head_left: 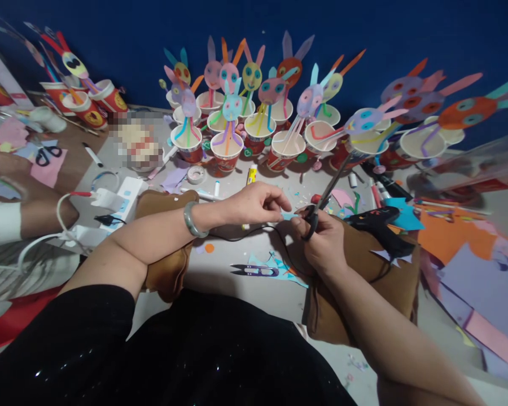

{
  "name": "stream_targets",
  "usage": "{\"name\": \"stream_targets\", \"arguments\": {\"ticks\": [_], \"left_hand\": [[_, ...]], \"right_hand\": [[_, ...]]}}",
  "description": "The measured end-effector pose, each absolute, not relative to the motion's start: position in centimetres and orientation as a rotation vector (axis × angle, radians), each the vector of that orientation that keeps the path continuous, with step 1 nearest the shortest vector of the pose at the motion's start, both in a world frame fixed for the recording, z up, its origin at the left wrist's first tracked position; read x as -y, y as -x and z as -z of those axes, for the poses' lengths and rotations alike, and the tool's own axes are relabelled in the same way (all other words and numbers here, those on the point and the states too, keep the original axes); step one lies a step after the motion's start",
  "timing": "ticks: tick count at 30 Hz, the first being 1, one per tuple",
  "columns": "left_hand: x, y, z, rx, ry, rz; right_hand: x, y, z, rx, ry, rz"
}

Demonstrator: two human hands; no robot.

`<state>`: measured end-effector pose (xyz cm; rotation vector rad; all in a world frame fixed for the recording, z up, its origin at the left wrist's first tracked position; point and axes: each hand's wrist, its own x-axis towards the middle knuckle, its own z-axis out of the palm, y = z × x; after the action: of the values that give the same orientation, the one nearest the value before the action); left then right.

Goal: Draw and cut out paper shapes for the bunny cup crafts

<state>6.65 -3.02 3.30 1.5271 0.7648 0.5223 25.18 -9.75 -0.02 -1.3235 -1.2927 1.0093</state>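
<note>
My left hand (pixel 258 204), a bangle on its wrist, is closed with thumb and fingertips on one end of a small light-blue paper piece (pixel 288 216). Curled around the dark handles of the scissors (pixel 314 215), my right hand (pixel 327 239) has its thumb and fingertip at the paper's other end. The scissor blades point up and to the right, away from the paper. Below the hands, purple thread snips (pixel 254 270) lie beside blue paper scraps (pixel 290 274). A black glue gun (pixel 383 225) rests right of my right hand.
Several paper cups (pixel 227 148) with paper animal faces stand along the blue wall. Brown cushions (pixel 368 287) lie under my forearms. Coloured paper sheets (pixel 482 282) cover the right side. At left are a power strip (pixel 125 197), cables and another person's arm (pixel 38 192).
</note>
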Motion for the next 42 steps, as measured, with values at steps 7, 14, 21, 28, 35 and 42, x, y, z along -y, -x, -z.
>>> {"name": "stream_targets", "arguments": {"ticks": [7, 14, 21, 28, 35, 42], "left_hand": [[3.2, -6.6, -2.9, -0.780, -1.549, -0.294], [2.8, -6.4, -4.2, -0.725, -1.567, -0.373], [1.8, -6.1, -4.6, -0.800, -0.986, -0.724], [1.1, -6.2, -5.0, -0.844, -0.701, -0.808], [0.9, -6.1, -5.0, -0.841, -0.619, -0.869], [0.9, -6.3, -5.2, -0.860, -0.584, -0.866]], "right_hand": [[9.7, -25.1, -0.1, 1.357, 1.262, -1.021], [10.0, -25.3, 0.1, 1.362, 1.226, -1.047], [10.4, -25.4, 0.9, 1.280, 0.921, -1.353], [11.0, -25.3, 0.9, 1.356, 0.759, -1.644], [10.6, -25.2, -0.6, 1.525, 0.748, -1.788], [10.5, -24.8, -1.2, 1.584, 0.719, -1.805]]}}
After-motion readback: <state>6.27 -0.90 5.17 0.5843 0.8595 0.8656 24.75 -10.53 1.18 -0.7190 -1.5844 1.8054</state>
